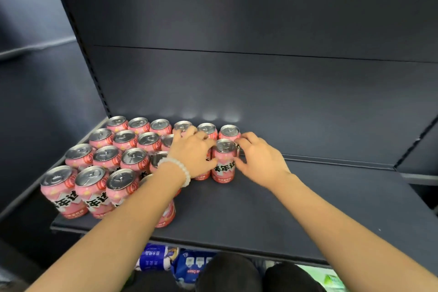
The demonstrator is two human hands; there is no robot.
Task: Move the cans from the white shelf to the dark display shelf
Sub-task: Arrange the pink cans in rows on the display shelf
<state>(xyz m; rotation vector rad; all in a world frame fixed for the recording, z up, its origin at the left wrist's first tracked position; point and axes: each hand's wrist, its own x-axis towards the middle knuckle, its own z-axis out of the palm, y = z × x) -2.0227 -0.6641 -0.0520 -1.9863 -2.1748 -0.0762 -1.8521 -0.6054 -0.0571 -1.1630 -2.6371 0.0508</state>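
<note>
On the dark display shelf (308,197), the right hand (260,161) loosely cups the end can (223,161), upright just right of the pink block (113,161). The left hand (192,152) covers its neighbour; that grip is unclear. Seat it flush, label forward, before releasing.

Dark back panel (260,19) with a horizontal seam; slotted upright (94,78) at left. Soft light patches on the panel. Blue and white packages (166,258) on a lower level.
</note>
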